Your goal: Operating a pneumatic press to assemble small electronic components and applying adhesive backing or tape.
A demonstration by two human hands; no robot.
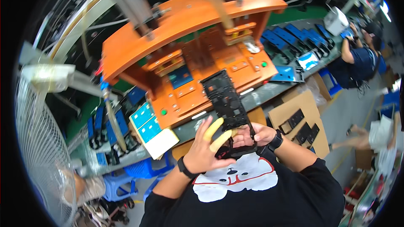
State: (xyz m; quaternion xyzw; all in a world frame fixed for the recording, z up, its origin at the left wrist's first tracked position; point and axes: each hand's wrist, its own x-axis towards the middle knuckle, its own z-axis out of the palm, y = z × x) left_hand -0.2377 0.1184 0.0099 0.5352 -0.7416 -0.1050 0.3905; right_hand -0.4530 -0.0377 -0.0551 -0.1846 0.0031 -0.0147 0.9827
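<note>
A long black plastic frame (226,101) with several cut-outs stands upright in front of my chest. My right hand (256,136) grips its lower end. My left hand (205,149) presses against the same lower end from the left, with yellow finger cots on two raised fingers. Behind the frame stands an orange press fixture (189,54) on the workbench, its open bed holding a blue part (180,77).
Blue and black parts (294,38) lie along the bench to the right, more (107,128) to the left. A cardboard sheet (304,122) with black pieces sits lower right. A white fan (40,151) stands left. Another person (357,59) works at the far right.
</note>
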